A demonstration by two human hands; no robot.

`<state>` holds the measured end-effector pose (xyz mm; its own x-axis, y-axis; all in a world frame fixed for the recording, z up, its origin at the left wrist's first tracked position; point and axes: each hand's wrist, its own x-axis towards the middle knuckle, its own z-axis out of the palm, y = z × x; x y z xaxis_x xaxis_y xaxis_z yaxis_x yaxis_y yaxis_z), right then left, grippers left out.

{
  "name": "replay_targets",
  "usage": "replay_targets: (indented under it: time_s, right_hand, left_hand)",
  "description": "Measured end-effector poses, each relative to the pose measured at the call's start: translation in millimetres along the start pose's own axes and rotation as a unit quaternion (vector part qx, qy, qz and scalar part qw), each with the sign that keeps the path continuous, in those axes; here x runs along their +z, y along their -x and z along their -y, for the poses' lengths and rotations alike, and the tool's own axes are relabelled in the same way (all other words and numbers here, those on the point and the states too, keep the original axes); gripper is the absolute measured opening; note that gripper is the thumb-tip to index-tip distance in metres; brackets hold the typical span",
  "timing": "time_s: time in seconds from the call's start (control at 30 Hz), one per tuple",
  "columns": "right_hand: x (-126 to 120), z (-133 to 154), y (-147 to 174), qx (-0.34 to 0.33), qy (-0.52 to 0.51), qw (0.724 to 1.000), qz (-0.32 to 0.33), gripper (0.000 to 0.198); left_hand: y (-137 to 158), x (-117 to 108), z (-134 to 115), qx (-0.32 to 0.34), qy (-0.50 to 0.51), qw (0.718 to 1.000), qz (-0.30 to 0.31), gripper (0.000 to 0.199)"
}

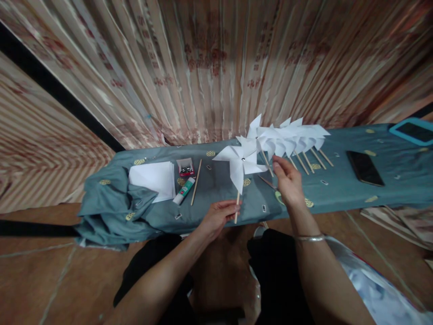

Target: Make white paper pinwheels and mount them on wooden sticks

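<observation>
A white paper pinwheel [251, 163] on a thin wooden stick stands up in front of me, a dark-headed pin at its centre. My left hand [221, 214] pinches the lower part of that stick between thumb and fingers. To the right, my right hand [288, 179] is raised with fingers loosely bent and nothing visible in them. Its fingertips are near the stick [266, 163] of another pinwheel; whether they touch it I cannot tell. Behind, several overlapping white pinwheels [297, 137] lie in a row with sticks towards me. Scissors [278, 197] with green handles are partly hidden by my right hand.
On the cloth-covered bench [209, 216] lie a stack of white paper [154, 177], a small box of pins [186, 168], a glue stick [184, 191] and a loose wooden stick [196, 183]. Rightward are a black phone [364, 168] and a blue-framed device [413, 131]. A curtain [209, 67] hangs behind.
</observation>
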<state>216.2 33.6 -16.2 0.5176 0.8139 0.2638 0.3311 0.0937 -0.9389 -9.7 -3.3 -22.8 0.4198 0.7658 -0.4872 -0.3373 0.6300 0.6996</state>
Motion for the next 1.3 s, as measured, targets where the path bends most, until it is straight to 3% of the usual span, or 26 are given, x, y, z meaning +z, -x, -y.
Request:
replay_targets:
  time_s: [0.13, 0.3, 0.93, 1.3]
  right_hand:
    - [3.3, -3.8, -1.6, 0.069, -0.058, 0.995, 0.032, 0.037]
    - [7.7, 1.4, 3.3, 0.094, -0.084, 0.991, 0.053, 0.038]
    - [16.5, 18.9, 17.1, 0.094, -0.063, 0.99, 0.091, 0.045]
    - [22.3, 20.5, 23.1, 0.103, -0.069, 0.986, 0.11, 0.051]
  left_hand:
    - [0.6, -1.9, -0.1, -0.003, 0.005, 1.0, -0.003, 0.043]
    - [-0.8, -4.3, -0.6, 0.004, 0.017, 1.0, -0.005, 0.04]
    - [-4.4, -1.8, -4.9, 0.012, 0.026, 0.999, -0.031, 0.047]
    - [-5.4, -2.2, -5.3, 0.01, 0.032, 0.999, -0.039, 0.039]
